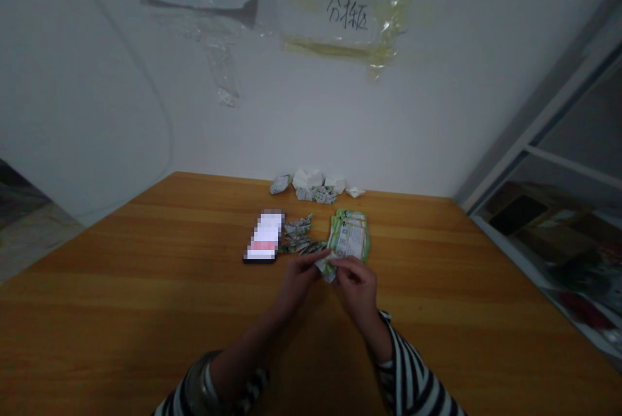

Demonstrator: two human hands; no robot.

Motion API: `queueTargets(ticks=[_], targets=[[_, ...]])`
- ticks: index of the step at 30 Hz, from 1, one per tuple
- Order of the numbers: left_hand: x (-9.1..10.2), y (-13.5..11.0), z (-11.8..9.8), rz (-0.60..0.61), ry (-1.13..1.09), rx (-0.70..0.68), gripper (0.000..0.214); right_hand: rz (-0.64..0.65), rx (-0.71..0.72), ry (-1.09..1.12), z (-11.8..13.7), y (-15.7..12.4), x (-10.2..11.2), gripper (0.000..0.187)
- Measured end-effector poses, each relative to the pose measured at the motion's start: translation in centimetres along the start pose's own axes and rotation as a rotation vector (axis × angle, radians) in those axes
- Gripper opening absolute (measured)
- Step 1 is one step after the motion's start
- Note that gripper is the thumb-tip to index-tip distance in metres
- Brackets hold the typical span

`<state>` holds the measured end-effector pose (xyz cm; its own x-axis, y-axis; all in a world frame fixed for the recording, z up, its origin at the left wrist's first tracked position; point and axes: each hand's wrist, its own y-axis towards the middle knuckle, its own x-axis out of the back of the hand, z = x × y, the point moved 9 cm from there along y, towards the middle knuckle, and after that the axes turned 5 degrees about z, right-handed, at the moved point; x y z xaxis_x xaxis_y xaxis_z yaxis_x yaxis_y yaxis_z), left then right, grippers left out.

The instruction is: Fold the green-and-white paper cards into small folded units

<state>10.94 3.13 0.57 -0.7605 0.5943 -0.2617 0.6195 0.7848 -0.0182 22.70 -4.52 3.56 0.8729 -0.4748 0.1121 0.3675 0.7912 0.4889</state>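
My left hand [300, 281] and my right hand [356, 280] meet near the middle of the wooden table, both closed on a small crumpled green-and-white printed paper piece [326, 268]. Its exact kind is hard to make out in the dim light. Just beyond my right hand lies a stack of green-and-white printed packets [350, 238], fanned a little. Left of that stack sit several folded or crumpled printed pieces [297, 234], close to my left fingertips.
A phone [265, 236] with a lit, blurred screen lies left of the pieces. Along the wall rest crumpled white tissues [308, 178] and printed scraps [323, 194]. Taped papers [347, 11] hang on the wall [301, 118]. A shelf frame [558, 160] stands at the right.
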Motion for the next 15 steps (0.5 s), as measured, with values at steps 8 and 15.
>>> queueTargets(ticks=[8, 15], targets=[[0.6, 0.3, -0.2, -0.029, 0.083, -0.023, 0.035, 0.09, -0.174, 0.197, -1.6, 0.5, -0.8, 0.017], [0.0, 0.0, -1.7, -0.038, 0.344, -0.229, 0.033, 0.119, -0.361, 0.284, -3.8, -0.1, -1.9, 0.018]])
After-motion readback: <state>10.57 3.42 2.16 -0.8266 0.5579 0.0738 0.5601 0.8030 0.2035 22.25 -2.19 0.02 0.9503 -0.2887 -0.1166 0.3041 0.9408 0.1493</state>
